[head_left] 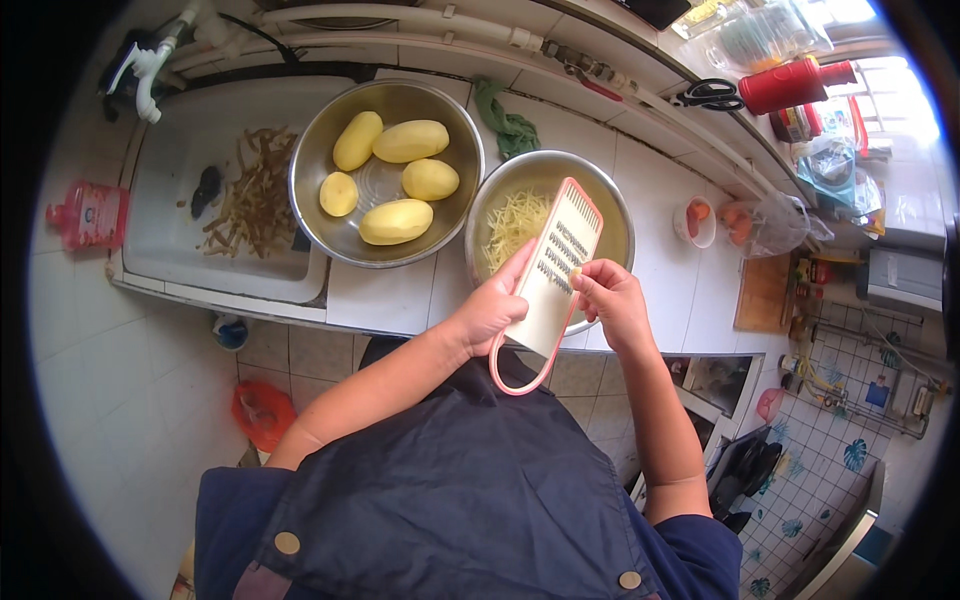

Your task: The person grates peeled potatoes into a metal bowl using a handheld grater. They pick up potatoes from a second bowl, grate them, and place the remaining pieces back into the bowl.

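My left hand (pixel 488 312) grips a flat cream grater (pixel 541 322) with a pink-red rim and a looped handle. The grater slants across a steel bowl (pixel 624 222) that has pale potato shreds (pixel 514 225) in it. Against the grater's teeth, the fingertips of my right hand (pixel 617 298) pinch a small yellow piece of potato (pixel 575 273), mostly hidden by the fingers. To the left, a second steel bowl (pixel 310 222) contains several whole peeled potatoes (pixel 397 221).
A white sink (pixel 165 250) at the left holds brown peelings (pixel 255 195); a tap (pixel 148 75) hangs above it. A green cloth (pixel 505 122) lies behind the bowls. Right of them stand a small white cup (pixel 694 222) and a plastic bag (pixel 775 222). Pipes run along the wall.
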A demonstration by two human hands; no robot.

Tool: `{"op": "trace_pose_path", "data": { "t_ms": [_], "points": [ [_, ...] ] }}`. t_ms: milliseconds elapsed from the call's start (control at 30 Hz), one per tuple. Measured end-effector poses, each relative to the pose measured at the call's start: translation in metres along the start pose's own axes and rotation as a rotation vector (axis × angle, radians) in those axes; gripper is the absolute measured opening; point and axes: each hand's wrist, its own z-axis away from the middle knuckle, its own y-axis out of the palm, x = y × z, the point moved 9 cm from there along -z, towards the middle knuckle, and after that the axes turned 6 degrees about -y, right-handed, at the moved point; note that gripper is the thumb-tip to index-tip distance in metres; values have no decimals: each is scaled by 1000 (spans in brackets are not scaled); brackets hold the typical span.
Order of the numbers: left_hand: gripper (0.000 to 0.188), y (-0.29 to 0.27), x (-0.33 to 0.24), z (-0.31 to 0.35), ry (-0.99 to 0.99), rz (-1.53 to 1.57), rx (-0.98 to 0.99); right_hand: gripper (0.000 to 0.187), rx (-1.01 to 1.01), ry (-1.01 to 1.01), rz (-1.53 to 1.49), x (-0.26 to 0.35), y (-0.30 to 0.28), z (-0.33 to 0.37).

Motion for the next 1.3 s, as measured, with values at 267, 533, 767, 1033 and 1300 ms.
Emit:
{"op": "trace_pose_path", "data": {
  "t_ms": [267, 533, 767, 1033, 1300],
  "points": [
    [93, 1, -2, -1, 58, 4, 36, 11, 23, 121, 211, -22, -7, 7],
    [86, 6, -5, 4, 156, -183, -14, 13, -62, 63, 179, -23, 0, 5],
    [84, 8, -2, 6, 203, -339, -46, 10, -16, 112, -46, -22, 7, 9],
    [85, 18, 1, 10, 260, -658, -96, 8, -32, 101, 23, -5, 28, 14],
    [85, 36, -4, 18, 325, -799, -39, 8, -83, 74, -196, 1, 17, 3]
  ]
}}
